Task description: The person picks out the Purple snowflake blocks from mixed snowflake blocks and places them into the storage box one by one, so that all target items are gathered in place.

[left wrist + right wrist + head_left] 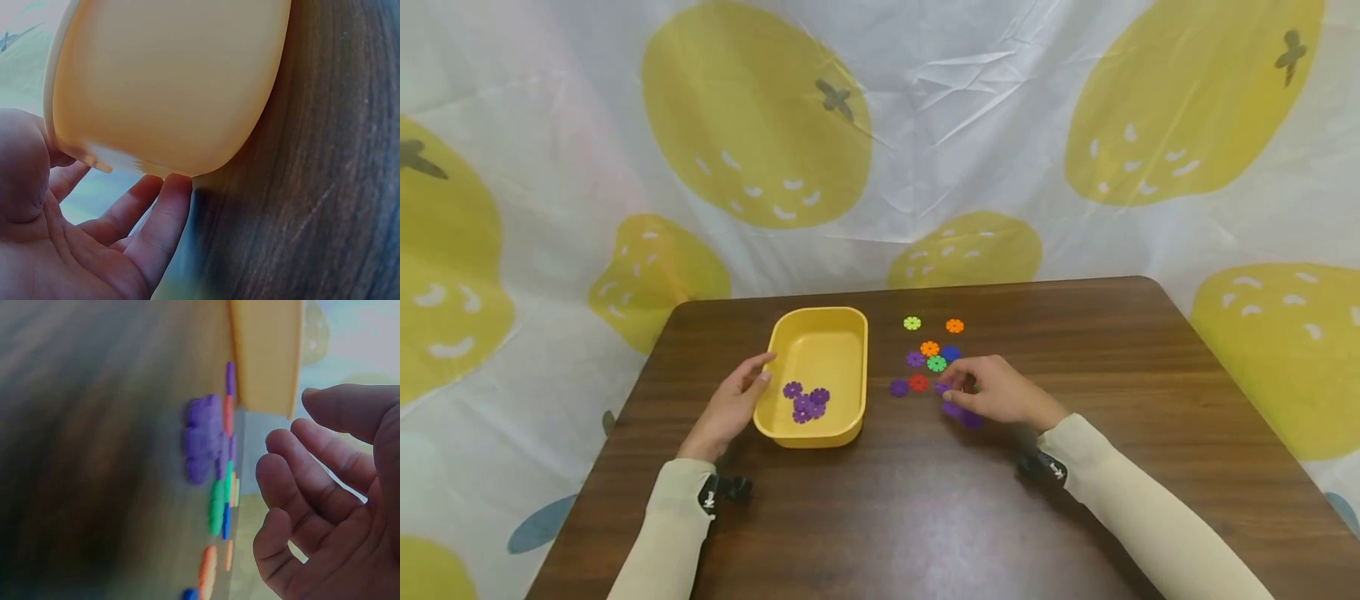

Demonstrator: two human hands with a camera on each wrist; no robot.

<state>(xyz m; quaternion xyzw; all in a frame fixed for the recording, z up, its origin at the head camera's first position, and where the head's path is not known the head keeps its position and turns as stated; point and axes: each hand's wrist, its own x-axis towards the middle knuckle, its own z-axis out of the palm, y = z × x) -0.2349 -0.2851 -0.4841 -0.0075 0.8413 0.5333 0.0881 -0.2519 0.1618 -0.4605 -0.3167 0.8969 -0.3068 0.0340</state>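
Purple flower-shaped discs (961, 412), flat notched plastic pieces, are lying on the dark wood-grain table (880, 517) directly beneath the right hand (996, 392), partly hidden by its fingers. That hand is hovering over them with fingers loosely curved and apart; the right wrist view shows them bent around nothing, the nearest purple disc (203, 439) blurred beside the fingertips. More discs are fanning out toward ten to twelve o'clock from the hand: red (918, 383), green (936, 363), blue (951, 353), orange (929, 348), and farther off lime (912, 322) and another orange (954, 326). At nine o'clock a smooth yellow plastic tray (850, 333) with rounded corners is holding several purple discs (806, 402). The left hand (730, 408) is resting against the tray's left wall, fingers straight and relaxed, fingertips (172, 187) touching its underside edge. A lemon-print cloth (925, 125) is hanging behind.
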